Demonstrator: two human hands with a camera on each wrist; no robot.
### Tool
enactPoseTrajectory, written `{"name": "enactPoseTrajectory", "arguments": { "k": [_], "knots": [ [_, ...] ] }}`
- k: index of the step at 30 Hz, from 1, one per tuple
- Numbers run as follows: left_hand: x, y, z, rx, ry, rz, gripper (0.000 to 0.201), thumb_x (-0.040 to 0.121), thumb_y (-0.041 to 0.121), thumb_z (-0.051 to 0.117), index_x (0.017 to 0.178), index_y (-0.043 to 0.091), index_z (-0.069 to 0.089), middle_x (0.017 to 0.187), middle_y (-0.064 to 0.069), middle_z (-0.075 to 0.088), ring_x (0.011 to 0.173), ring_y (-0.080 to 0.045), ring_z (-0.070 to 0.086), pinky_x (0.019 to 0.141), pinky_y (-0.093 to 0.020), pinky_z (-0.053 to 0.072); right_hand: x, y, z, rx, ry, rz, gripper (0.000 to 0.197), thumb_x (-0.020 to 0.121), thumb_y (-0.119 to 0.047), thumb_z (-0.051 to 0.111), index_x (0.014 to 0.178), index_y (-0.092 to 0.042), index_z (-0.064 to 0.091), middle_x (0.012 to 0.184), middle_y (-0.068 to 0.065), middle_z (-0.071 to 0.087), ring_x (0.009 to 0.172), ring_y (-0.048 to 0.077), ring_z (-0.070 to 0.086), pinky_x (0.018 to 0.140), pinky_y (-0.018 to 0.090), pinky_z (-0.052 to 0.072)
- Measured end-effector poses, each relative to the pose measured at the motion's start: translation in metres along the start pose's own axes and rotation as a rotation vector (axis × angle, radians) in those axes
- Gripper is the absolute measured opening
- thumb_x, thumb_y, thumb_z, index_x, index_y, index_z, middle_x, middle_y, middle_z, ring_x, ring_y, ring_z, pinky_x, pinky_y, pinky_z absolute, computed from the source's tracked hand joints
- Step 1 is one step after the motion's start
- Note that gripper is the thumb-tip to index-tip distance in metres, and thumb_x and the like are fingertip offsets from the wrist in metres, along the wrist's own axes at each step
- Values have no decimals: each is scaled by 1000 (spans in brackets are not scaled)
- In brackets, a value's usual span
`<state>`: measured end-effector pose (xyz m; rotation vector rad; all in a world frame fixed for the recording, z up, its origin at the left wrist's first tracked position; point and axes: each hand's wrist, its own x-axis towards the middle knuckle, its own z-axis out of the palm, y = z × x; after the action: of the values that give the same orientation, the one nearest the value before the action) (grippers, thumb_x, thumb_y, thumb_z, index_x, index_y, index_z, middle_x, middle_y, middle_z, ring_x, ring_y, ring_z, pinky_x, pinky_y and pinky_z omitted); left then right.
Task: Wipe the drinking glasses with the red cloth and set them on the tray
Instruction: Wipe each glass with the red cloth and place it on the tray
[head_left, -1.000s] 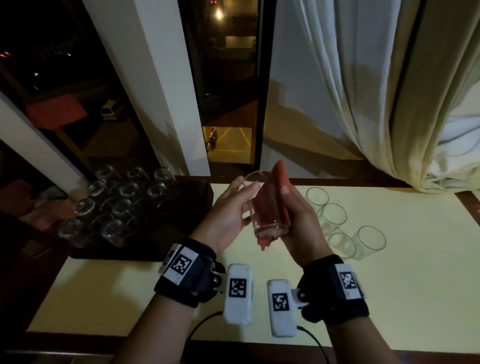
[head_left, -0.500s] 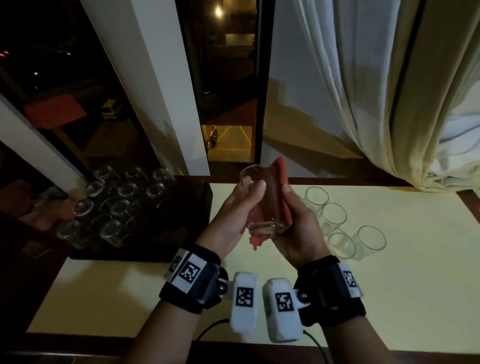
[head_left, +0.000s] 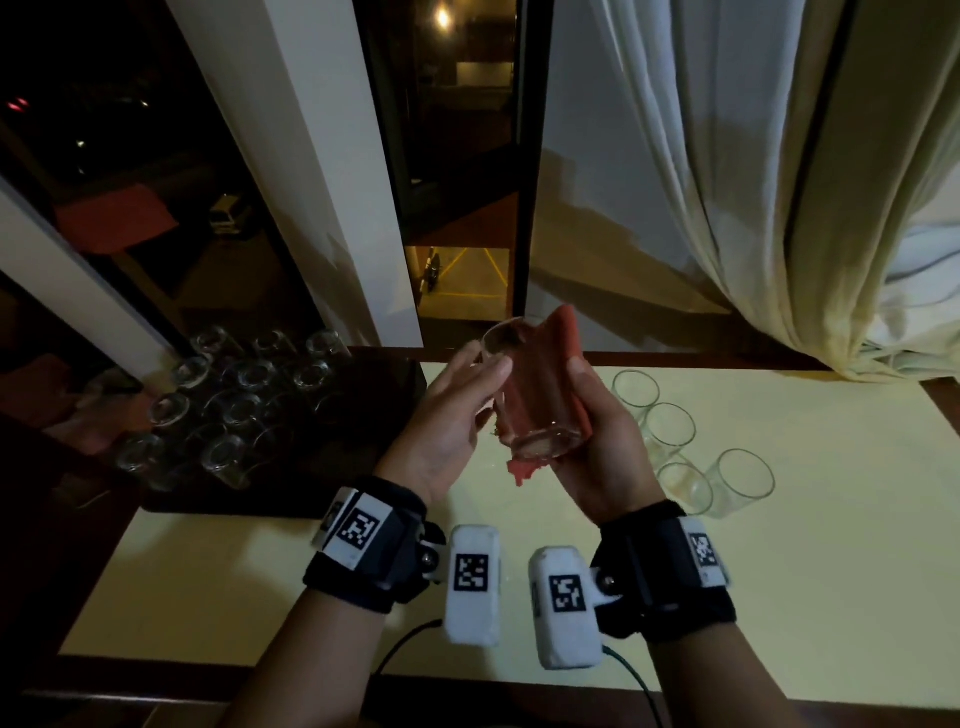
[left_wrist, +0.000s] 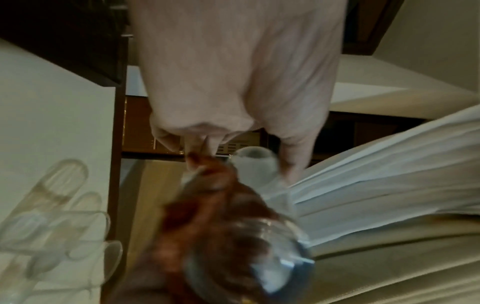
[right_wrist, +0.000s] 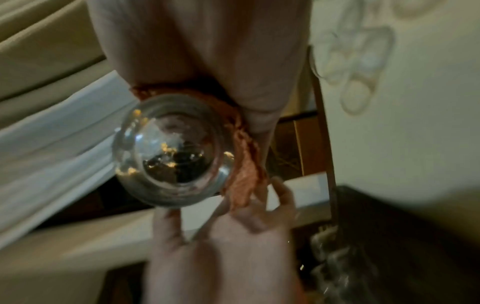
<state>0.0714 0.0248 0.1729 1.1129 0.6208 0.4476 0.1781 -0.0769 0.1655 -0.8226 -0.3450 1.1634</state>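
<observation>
Right hand (head_left: 597, 457) grips red cloth (head_left: 563, 364) around glass (head_left: 530, 405); left hand (head_left: 447, 426) fingers pinch rim.

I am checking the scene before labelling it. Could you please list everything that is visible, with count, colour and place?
held glass: one, clear, between both hands above the table
red cloth: one, wrapped round the held glass
waiting glasses: four, clear, upright on the table at right
tray: one, dark, at left on the table
tray glasses: many, clear, exact count unclear
table: one, pale yellow, dark wooden edge
curtain: cream, upper right
wristbands: two, black, with white marker blocks
left hand: fingers on the glass near its rim
right hand: holds cloth and glass
</observation>
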Motion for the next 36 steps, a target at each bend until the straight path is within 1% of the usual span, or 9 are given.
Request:
{"name": "enactPoseTrajectory", "arguments": {
  "k": [4,10,15,20,22,25,30,33,36],
  "knots": [
    [0,2,8,-46,-21,-41,63,89,41,66,144,19,46,136,-12,63,126,-27,60,107,-47,48,0,1,4,-15,-26,-19,46,104,-25,44,150,-20,45,135,13,65,122,30,64,98,46,54],
    [1,2,-1,-55,-29,-33,74,82,42,73,146,15,47,137,-16,61,129,-31,55,115,-54,37,0,3,-2,3,-4,-2,56,99,-35,51,150,-13,44,134,22,62,104,34,67,73,40,58],
    [-5,0,7,-27,-51,-38,63,86,44,70,141,18,53,131,-13,66,123,-29,62,100,-43,53,-3,7,1,70,-18,17,48,103,-26,45,149,-9,44,130,19,66,115,32,67,90,44,57],
    [-3,0,-7,-21,-35,-44,78,80,48,73,146,14,47,136,-11,62,127,-29,56,103,-44,42,-2,7,-2,38,-40,10,53,104,-34,44,151,-11,42,121,23,64,87,35,68,56,38,58],
    [-3,-1,-5,-23,-18,-71,85,76,48,82,146,17,46,137,-12,62,128,-29,58,103,-48,48,0,10,1,-75,-39,-32,52,104,-34,47,154,-24,40,133,18,63,102,37,69,68,44,60],
    [-5,4,0,-79,-31,-91,67,81,45,74,138,14,56,130,-13,67,119,-28,65,92,-42,57,-2,11,4,91,-46,32,54,102,-27,49,153,-14,40,139,19,60,123,33,62,95,45,56],
    [-3,8,-11,-19,10,-85,60,81,50,72,124,10,60,125,-8,67,124,-30,56,104,-48,39,1,11,4,47,-58,22,64,100,-38,49,156,-13,32,126,26,62,86,35,69,59,43,59],
    [-7,4,-1,-13,23,-100,73,77,45,78,139,17,51,129,-6,67,123,-27,60,103,-47,47,3,15,9,-65,-28,-28,46,105,-33,43,152,-31,43,138,19,61,111,35,68,81,44,58],
    [-7,2,3,-7,27,-77,67,76,45,71,135,17,57,122,-5,72,115,-26,67,93,-40,55,-3,16,10,126,12,73,46,104,-31,44,146,-15,52,135,20,62,119,34,65,88,43,58]
  ]
}}
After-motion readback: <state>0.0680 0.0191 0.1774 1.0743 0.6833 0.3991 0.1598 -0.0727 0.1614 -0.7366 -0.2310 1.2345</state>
